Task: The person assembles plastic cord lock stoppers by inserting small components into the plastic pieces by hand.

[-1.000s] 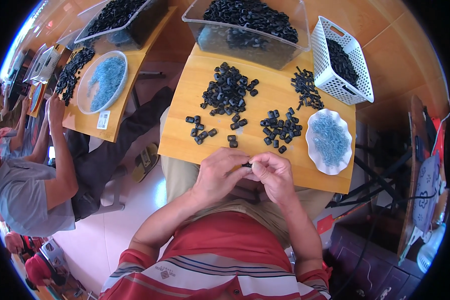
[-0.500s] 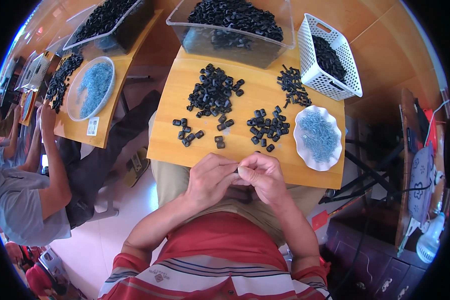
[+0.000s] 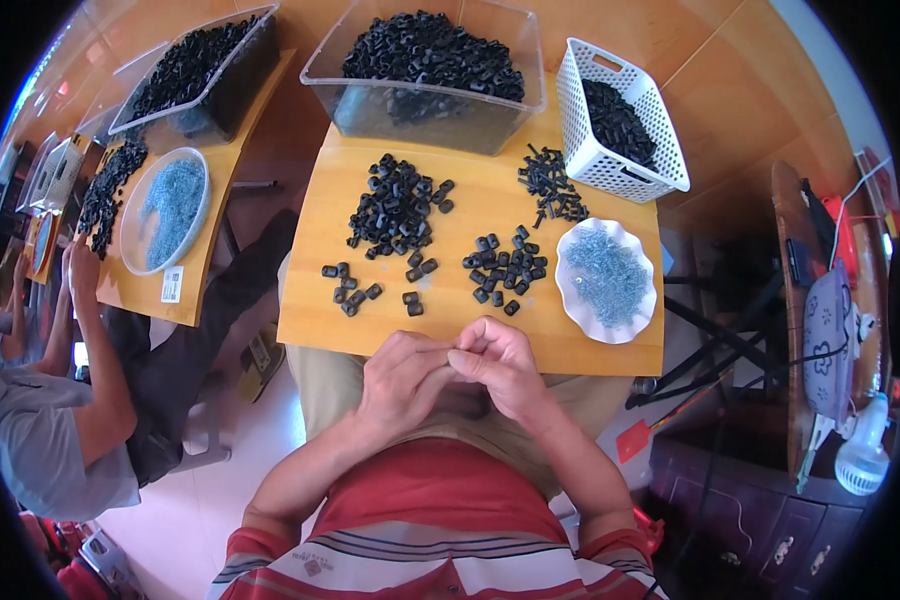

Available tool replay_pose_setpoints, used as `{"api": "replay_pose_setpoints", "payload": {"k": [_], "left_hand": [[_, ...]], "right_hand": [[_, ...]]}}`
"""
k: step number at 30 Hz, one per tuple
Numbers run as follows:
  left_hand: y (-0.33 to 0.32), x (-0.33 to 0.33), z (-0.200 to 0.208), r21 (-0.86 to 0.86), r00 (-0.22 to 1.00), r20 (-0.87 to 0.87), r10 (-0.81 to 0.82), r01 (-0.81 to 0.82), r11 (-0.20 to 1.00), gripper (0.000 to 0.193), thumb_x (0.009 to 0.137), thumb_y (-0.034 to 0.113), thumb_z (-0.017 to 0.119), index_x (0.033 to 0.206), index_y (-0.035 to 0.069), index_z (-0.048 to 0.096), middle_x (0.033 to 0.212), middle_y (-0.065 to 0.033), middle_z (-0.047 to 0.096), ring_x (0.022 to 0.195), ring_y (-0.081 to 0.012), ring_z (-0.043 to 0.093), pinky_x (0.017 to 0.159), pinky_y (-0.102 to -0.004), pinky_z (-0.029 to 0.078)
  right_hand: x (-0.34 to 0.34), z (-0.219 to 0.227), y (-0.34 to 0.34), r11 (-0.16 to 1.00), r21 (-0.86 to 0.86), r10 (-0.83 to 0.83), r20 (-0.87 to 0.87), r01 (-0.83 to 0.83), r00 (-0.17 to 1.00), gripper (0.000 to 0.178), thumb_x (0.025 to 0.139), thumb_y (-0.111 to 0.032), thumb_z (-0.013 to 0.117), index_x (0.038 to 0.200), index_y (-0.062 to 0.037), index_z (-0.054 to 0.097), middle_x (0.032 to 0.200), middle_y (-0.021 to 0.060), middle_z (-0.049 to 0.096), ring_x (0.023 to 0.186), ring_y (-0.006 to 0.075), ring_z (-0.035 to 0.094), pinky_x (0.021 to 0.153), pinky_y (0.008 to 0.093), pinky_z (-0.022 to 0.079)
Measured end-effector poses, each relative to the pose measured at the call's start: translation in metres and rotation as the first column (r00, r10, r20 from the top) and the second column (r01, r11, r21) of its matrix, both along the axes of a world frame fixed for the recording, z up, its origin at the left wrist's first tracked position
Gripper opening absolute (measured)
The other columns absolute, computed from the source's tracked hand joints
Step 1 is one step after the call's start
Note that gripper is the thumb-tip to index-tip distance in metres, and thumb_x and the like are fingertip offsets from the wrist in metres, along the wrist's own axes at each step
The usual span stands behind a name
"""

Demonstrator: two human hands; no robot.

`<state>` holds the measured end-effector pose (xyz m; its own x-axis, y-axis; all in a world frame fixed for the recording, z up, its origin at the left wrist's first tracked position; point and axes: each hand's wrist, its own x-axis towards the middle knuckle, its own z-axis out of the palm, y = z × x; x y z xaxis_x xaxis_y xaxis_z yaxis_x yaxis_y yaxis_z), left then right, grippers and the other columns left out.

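Note:
My left hand (image 3: 402, 378) and my right hand (image 3: 502, 368) meet above my lap, just off the table's near edge. Both are closed, fingertips pinched together. Whatever lies between them is hidden by the fingers. Beyond them on the wooden table (image 3: 320, 325) is a large pile of small black plastic parts (image 3: 392, 208). Two smaller groups of similar parts lie closer: a loose one (image 3: 350, 290) at the left and a denser one (image 3: 505, 270) at the right. Thin black pins (image 3: 550, 185) are heaped behind the right group. A white scalloped dish (image 3: 577, 312) holds small bluish, shiny pieces (image 3: 606, 275).
A clear plastic bin (image 3: 440, 128) full of black parts stands at the table's back, beside a white perforated basket (image 3: 625, 178) with more. To the left, another person (image 3: 55, 400) sits at a second table (image 3: 210, 240) with a round tub (image 3: 130, 235). Folding metal legs (image 3: 710, 345) stand at right.
The whole view has shifted a little, so the table appears farther left. My hands stay pinched together; the small dark bit seen between the fingertips is now hidden.

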<state>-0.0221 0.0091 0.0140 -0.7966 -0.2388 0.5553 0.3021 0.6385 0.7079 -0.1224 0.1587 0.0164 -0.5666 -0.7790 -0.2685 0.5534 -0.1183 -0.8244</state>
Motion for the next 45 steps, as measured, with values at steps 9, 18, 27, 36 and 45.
{"api": "replay_pose_setpoints", "payload": {"k": [9, 18, 27, 36, 45], "left_hand": [[0.006, 0.007, 0.003, 0.236, 0.986, 0.118, 0.117, -0.142, 0.961, 0.024, 0.079, 0.003, 0.080, 0.101, 0.000, 0.071, 0.101, -0.0145, 0.071, 0.087, -0.0280, 0.069, 0.074, -0.0348, 0.057], [-0.027, 0.019, -0.006, 0.039, 0.980, 0.079, 0.181, -0.185, 0.982, 0.022, 0.079, 0.000, 0.077, 0.100, 0.000, 0.071, 0.104, -0.0141, 0.071, 0.093, -0.0300, 0.070, 0.078, -0.0362, 0.058], [-0.103, -0.003, 0.004, -0.198, 0.918, 0.123, 0.377, -0.350, 0.916, 0.018, 0.080, 0.002, 0.074, 0.098, 0.002, 0.071, 0.099, -0.0113, 0.072, 0.092, -0.0301, 0.068, 0.081, -0.0374, 0.055], [-0.101, -0.046, -0.001, -0.339, 0.854, 0.312, 0.415, -0.308, 0.889, 0.027, 0.079, 0.019, 0.075, 0.103, 0.006, 0.072, 0.092, -0.0095, 0.071, 0.092, -0.0308, 0.064, 0.080, -0.0414, 0.053], [-0.102, -0.052, -0.007, -0.379, 0.868, 0.307, 0.391, -0.265, 0.887, 0.021, 0.079, 0.014, 0.074, 0.099, 0.006, 0.072, 0.088, -0.0088, 0.072, 0.092, -0.0307, 0.065, 0.081, -0.0417, 0.052]], "right_hand": [[-0.114, 0.049, 0.018, 0.772, -0.017, -0.129, -0.983, 0.636, 0.131, 0.014, 0.090, -0.012, 0.069, 0.100, -0.0017, 0.068, 0.085, 0.0066, 0.068, 0.076, 0.0127, 0.062, 0.069, 0.0288, 0.051], [-0.204, 0.093, 0.020, 0.582, 0.099, 0.264, -0.962, 0.807, -0.072, 0.033, 0.092, -0.024, 0.068, 0.117, -0.0021, 0.067, 0.115, 0.0174, 0.068, 0.080, 0.0298, 0.070, 0.080, 0.0386, 0.053], [-0.093, 0.059, -0.016, 0.842, 0.276, 0.146, -0.944, 0.464, 0.297, 0.030, 0.088, -0.013, 0.073, 0.113, 0.0013, 0.066, 0.113, 0.0150, 0.069, 0.073, 0.0216, 0.069, 0.065, 0.0293, 0.054], [-0.061, 0.064, -0.009, 0.913, 0.299, 0.125, -0.853, 0.278, 0.507, 0.024, 0.090, -0.009, 0.071, 0.110, 0.0028, 0.067, 0.106, 0.0155, 0.071, 0.078, 0.0201, 0.071, 0.067, 0.0287, 0.057], [-0.053, 0.053, -0.001, 0.927, 0.289, 0.109, -0.818, 0.240, 0.565, 0.019, 0.090, -0.009, 0.070, 0.106, 0.0019, 0.068, 0.103, 0.0144, 0.072, 0.078, 0.0185, 0.071, 0.067, 0.0289, 0.057]]}}
